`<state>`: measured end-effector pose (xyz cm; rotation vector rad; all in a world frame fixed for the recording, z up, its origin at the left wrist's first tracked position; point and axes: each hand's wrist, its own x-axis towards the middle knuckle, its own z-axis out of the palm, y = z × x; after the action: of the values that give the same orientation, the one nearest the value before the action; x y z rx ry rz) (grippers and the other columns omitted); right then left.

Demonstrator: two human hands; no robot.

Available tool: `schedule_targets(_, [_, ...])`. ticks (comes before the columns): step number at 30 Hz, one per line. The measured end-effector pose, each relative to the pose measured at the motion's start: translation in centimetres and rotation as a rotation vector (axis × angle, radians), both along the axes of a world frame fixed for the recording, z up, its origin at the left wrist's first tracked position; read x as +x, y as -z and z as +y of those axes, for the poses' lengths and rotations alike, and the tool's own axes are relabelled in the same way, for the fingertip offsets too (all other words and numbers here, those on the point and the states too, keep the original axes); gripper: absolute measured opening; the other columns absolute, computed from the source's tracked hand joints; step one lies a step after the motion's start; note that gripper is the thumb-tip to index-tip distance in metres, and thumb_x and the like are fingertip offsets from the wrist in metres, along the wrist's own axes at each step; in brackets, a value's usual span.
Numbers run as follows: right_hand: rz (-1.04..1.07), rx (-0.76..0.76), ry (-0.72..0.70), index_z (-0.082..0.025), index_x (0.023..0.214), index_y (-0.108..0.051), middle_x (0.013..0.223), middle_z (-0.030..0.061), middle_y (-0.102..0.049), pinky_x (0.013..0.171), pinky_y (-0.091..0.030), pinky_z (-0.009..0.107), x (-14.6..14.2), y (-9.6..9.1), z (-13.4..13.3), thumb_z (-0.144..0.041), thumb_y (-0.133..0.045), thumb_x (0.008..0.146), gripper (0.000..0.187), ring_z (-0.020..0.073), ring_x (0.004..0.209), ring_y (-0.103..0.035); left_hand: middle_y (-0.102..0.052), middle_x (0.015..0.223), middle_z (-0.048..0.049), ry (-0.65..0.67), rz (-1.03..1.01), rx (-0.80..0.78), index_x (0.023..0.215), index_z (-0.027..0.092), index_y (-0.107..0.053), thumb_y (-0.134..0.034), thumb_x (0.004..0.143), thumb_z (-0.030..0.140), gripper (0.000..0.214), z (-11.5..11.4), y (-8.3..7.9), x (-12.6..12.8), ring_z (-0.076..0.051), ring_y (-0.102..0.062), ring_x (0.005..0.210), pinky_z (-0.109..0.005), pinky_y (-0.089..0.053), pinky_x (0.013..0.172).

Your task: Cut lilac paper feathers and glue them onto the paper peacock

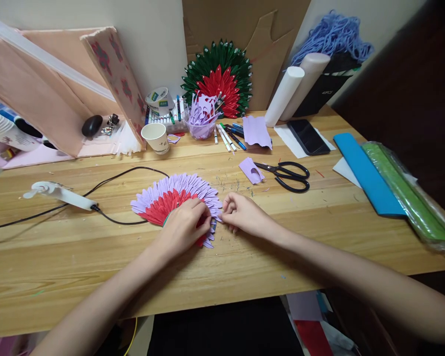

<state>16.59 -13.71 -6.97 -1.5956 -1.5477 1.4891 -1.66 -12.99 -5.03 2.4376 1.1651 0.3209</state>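
A fan-shaped craft piece [166, 200] lies on the table, with a red layer of pointed petals inside a lavender outer layer. My left hand [189, 221] rests over its right part, fingers curled and closed on it; the hand covers the middle of the fan. At the fan's right edge my right hand [244, 215] is closed in a pinch, its fingertips at the tip of a lavender petal [218, 215]. Scissors [282, 173] with black handles lie beyond my right hand, their blades by a cut lavender piece [251, 170].
A white glue gun [63, 194] with a black cord lies left. Behind stand a paper cup [155, 138], a tub of lavender scraps [201, 126] and a green-and-red fan [222, 79]. Right are a phone [308, 137], a blue sheet roll [369, 173] and a wrapped green pack [408, 193].
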Motion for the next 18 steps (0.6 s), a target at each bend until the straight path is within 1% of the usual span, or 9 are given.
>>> schedule_targets(4, [-0.196, 0.266, -0.114, -0.019, 0.075, -0.051, 0.065, -0.0014, -0.059, 0.053, -0.039, 0.021, 0.1, -0.9, -0.3, -0.012, -0.054, 0.07, 0.009, 0.0104, 0.058, -0.055, -0.055, 0.082, -0.004, 0.018, 0.012, 0.006, 0.08, 0.017, -0.054, -0.046, 0.084, 0.02, 0.01, -0.1, -0.1, -0.1, -0.016, -0.052, 0.077, -0.026, -0.041, 0.065])
schedule_targets(7, [-0.323, 0.399, -0.175, -0.019, 0.073, -0.053, 0.067, -0.0009, -0.058, 0.057, -0.036, 0.022, 0.0, -1.6, -0.6, -0.01, -0.052, 0.072, 0.009, 0.0109, 0.061, -0.052, -0.054, 0.082, -0.004, 0.022, 0.024, 0.011, 0.08, 0.017, -0.055, -0.046, 0.084, 0.021, 0.011, -0.1, -0.2, -0.1, -0.016, -0.052, 0.078, -0.027, -0.041, 0.065])
schedule_targets(10, [-0.394, 0.488, -0.208, -0.019, 0.072, -0.052, 0.067, -0.0008, -0.055, 0.058, -0.034, 0.023, -0.1, -1.6, -0.8, -0.009, -0.052, 0.073, 0.01, 0.0114, 0.062, -0.049, -0.054, 0.082, -0.0039, 0.024, 0.027, 0.011, 0.08, 0.017, -0.055, -0.047, 0.084, 0.021, 0.011, -0.1, -0.3, -0.1, -0.016, -0.052, 0.077, -0.027, -0.041, 0.065])
schedule_targets(13, [-0.424, 0.564, -0.225, -0.018, 0.073, -0.052, 0.069, -0.0001, -0.054, 0.059, -0.033, 0.023, -0.3, -1.3, -0.9, -0.008, -0.051, 0.074, 0.01, 0.0118, 0.064, -0.047, -0.054, 0.082, -0.004, 0.027, 0.013, 0.001, 0.08, 0.016, -0.056, -0.047, 0.084, 0.02, 0.011, -0.2, -0.2, -0.2, -0.016, -0.052, 0.077, -0.027, -0.041, 0.066])
schedule_targets(18, [-0.454, 0.602, -0.248, -0.017, 0.074, -0.052, 0.071, 0.0007, -0.054, 0.061, -0.033, 0.023, -0.4, -1.2, -0.8, -0.009, -0.051, 0.075, 0.009, 0.0122, 0.066, -0.047, -0.054, 0.083, -0.004, 0.026, 0.0, 0.002, 0.08, 0.016, -0.056, -0.047, 0.084, 0.02, 0.01, -0.2, -0.2, -0.2, -0.016, -0.051, 0.078, -0.027, -0.042, 0.067])
